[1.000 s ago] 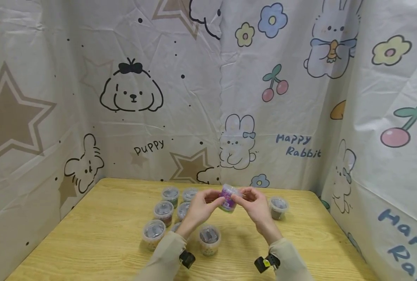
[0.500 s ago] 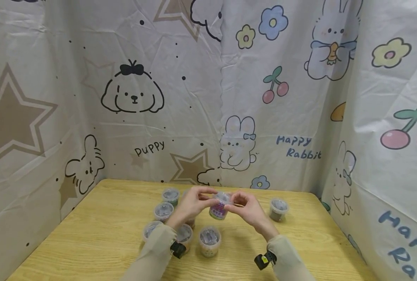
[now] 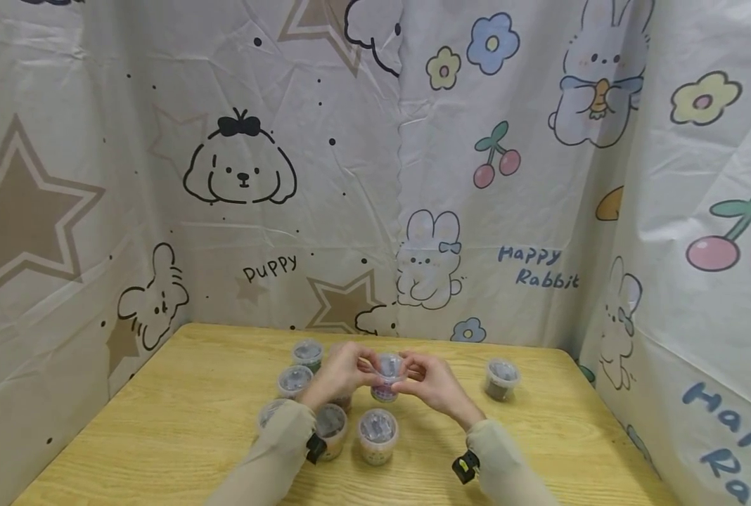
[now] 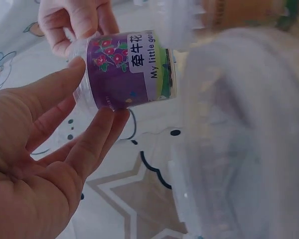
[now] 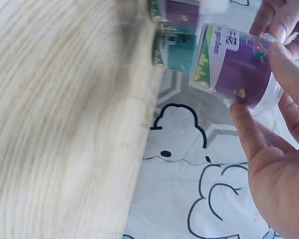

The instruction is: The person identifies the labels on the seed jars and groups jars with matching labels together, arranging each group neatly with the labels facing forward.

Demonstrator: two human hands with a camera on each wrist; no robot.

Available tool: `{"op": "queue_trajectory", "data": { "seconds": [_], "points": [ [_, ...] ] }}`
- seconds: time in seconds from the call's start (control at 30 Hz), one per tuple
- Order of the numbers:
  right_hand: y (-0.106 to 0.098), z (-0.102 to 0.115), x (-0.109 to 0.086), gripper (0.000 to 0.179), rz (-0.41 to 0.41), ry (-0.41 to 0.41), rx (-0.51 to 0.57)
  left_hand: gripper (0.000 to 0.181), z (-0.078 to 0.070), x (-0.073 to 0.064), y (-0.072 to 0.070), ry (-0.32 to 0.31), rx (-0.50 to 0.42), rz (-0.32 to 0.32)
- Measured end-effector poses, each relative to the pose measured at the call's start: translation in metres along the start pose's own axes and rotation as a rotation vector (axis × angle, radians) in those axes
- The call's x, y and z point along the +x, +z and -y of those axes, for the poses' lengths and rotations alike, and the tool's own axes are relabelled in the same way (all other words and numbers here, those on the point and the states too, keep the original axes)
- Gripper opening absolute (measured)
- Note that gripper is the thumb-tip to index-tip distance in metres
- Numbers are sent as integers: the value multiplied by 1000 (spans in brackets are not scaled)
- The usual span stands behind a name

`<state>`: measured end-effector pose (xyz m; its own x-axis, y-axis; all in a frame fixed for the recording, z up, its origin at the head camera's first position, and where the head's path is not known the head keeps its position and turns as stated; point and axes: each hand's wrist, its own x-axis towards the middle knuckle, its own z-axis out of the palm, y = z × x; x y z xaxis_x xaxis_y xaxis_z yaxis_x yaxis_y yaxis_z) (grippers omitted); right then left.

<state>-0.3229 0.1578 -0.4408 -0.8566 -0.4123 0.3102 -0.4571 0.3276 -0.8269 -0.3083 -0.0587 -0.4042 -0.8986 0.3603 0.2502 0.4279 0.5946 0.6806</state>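
A small clear plastic tub (image 3: 385, 391) with a purple flower label is held upright between my two hands near the middle of the table. My left hand (image 3: 339, 370) pinches its rim from the left; my right hand (image 3: 431, 384) pinches the opposite side. In the left wrist view the label on the tub (image 4: 117, 69) reads "My little garden", and the left thumb and fingers span its lid end. The right wrist view has the right hand (image 5: 284, 164) at the same end of the tub (image 5: 239, 69). Whether its base touches the table cannot be told.
Similar lidded tubs stand left of my hands, including a back one (image 3: 308, 353) and a middle one (image 3: 295, 380); my left arm partly covers some. One tub (image 3: 378, 436) stands in front, another (image 3: 501, 378) at right. A patterned curtain (image 3: 350, 232) borders the wooden table (image 3: 160, 422).
The purple-labelled tub has gone from tilted to upright, coming lower and a little to the left. Both hands have travelled with it, keeping hold. The other tubs have stayed put.
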Motion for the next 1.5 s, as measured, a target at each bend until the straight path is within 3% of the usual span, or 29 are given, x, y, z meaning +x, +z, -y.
{"op": "queue_trajectory", "data": {
  "seconds": [0.13,0.4,0.5,0.63,0.97,1.5],
  "points": [
    [6,-2,3,22,-9,-10,-84,12,3,-1,1,27,31,1],
    [13,-12,7,24,85,-58,-180,2,10,-5,2,30,184,72],
    [13,-17,9,25,115,-97,-188,15,12,-5,3,30,231,94],
    [14,-22,10,24,164,-126,-171,32,15,-4,5,4,239,124],
    [17,-28,7,23,183,-86,-164,45,20,-4,8,-28,262,147],
    [20,-31,6,20,175,-53,-145,43,21,-5,8,-20,293,138]
  ]
}}
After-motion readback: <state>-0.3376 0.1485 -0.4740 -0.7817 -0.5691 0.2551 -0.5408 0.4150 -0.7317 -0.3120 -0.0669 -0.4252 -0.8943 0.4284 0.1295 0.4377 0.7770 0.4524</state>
